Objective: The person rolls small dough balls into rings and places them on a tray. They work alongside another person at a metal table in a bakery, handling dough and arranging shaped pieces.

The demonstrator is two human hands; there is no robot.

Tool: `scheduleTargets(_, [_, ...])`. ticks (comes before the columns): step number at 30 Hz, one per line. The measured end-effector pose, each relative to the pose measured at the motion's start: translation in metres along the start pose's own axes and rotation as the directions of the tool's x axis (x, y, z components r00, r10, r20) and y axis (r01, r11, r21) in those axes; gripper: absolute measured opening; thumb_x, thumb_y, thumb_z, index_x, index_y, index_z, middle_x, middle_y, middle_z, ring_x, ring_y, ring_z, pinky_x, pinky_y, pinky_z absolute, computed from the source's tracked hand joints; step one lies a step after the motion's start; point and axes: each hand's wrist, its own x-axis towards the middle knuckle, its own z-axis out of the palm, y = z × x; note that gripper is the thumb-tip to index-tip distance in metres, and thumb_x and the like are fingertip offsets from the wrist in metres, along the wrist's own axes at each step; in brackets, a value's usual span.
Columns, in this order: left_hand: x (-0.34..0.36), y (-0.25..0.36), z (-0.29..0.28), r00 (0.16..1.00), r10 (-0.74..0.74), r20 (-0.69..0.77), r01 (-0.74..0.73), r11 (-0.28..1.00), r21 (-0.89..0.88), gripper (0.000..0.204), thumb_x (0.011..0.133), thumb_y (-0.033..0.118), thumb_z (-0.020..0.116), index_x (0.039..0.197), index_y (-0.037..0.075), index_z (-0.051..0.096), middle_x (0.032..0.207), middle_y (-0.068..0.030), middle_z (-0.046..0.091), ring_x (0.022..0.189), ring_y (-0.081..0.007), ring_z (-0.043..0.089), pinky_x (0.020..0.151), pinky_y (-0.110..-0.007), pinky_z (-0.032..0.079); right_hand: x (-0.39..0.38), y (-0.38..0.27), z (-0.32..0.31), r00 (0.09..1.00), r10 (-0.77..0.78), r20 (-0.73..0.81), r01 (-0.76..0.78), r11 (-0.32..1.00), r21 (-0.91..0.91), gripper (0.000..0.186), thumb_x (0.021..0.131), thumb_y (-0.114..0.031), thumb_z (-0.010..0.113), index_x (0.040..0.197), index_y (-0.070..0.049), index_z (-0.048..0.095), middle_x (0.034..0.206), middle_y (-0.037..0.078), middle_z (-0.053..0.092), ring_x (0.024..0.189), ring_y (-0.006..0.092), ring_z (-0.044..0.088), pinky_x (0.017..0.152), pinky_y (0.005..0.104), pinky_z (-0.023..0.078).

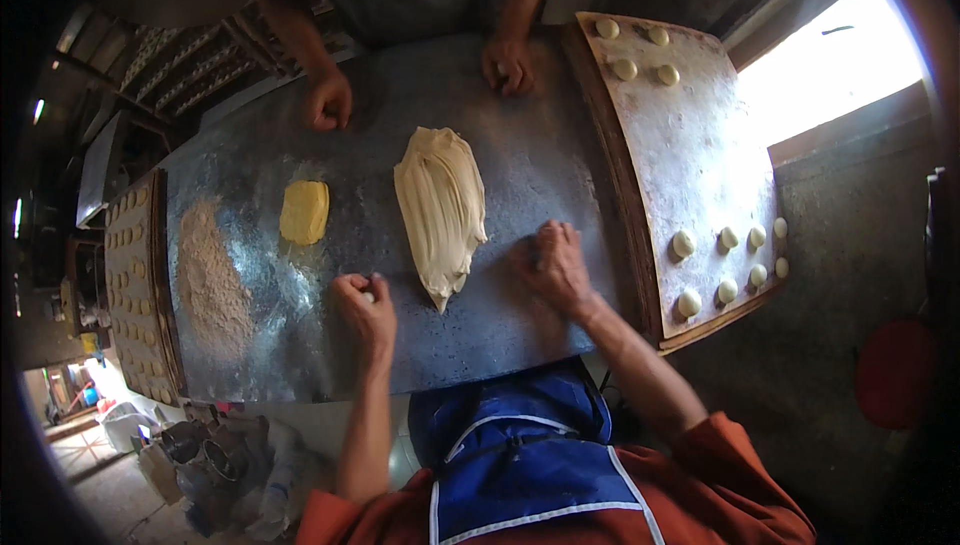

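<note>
A large, long mass of pale dough (440, 210), with folds along its length, lies on the dark metal worktable (370, 160). To its near left, my left hand (368, 313) is closed, and a small pale piece of dough (369, 297) peeks out between thumb and fingers. On the other side of the dough mass, my right hand (558, 267) rests curled on the tabletop, slightly blurred. Whatever lies under its fingers is hidden. Left of the dough mass sits a yellow block of fat (304, 212).
Flour (212, 280) is heaped at the left. A tray (690, 160) at the right carries several dough balls (689, 302); another tray (140, 290) with rows of small pieces stands far left. Across the table, a co-worker's two hands (327, 101) (508, 65) rest on the surface.
</note>
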Motion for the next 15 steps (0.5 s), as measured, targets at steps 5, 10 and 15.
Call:
scheduleTargets(5, [-0.069, -0.016, -0.034, 0.873, 0.446, 0.196, -0.454, 0.891, -0.008, 0.02, 0.089, -0.001, 0.066, 0.098, 0.003, 0.048, 0.093, -0.0152, 0.054, 0.086, -0.0348, 0.057, 0.08, -0.046, 0.046, -0.094, 0.039, -0.004, 0.983, -0.146, 0.108, 0.125, 0.975, 0.184, 0.024, 0.084, -0.012, 0.068, 0.094, -0.003, 0.048, 0.087, 0.017, 0.049, 0.083, 0.0367, 0.05, 0.074, 0.0473, 0.039])
scheduleTargets(10, [-0.036, -0.025, -0.024, 0.993, 0.114, 0.013, -0.115, 0.986, 0.123, 0.018, 0.092, 0.004, 0.066, 0.099, 0.001, 0.05, 0.099, -0.0168, 0.057, 0.09, -0.0352, 0.057, 0.082, -0.046, 0.046, -0.046, 0.006, -0.008, 0.998, -0.032, -0.051, 0.028, 0.995, -0.092, 0.018, 0.087, -0.014, 0.066, 0.092, -0.004, 0.051, 0.089, 0.017, 0.05, 0.086, 0.0373, 0.052, 0.079, 0.0501, 0.042])
scheduleTargets(15, [-0.039, 0.008, -0.08, 0.776, 0.372, 0.51, -0.494, 0.86, 0.124, 0.022, 0.083, 0.003, 0.069, 0.104, 0.0, 0.061, 0.108, -0.018, 0.058, 0.101, -0.0369, 0.058, 0.09, -0.047, 0.048, -0.098, 0.036, -0.044, 0.971, -0.074, 0.228, 0.064, 0.997, 0.049, 0.019, 0.083, -0.01, 0.067, 0.092, -0.006, 0.051, 0.091, 0.011, 0.052, 0.088, 0.0284, 0.053, 0.077, 0.0395, 0.043])
